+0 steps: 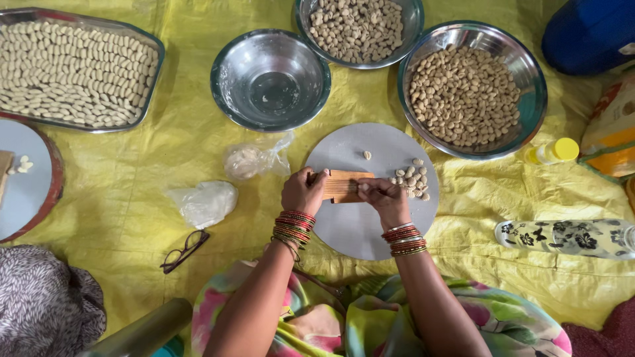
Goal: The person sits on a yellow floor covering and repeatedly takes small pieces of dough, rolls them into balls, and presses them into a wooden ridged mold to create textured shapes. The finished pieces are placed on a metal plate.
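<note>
Wooden comb board lay on the round grey board, gripped at its near end by the left hand, fingers clenched around it. Right hand pressed a small dough piece against the comb board's ridges, fingertips pinched on it. Beside the comb board, toward the right, sat a heap of shaped pieces. Beyond it stood an empty steel bowl and two filled bowls.

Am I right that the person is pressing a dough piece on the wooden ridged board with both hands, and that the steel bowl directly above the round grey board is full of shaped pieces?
Not quite: in the head view the steel bowl is practically empty. The rest holds: left hand and right hand work at the wooden ridged board.
</note>
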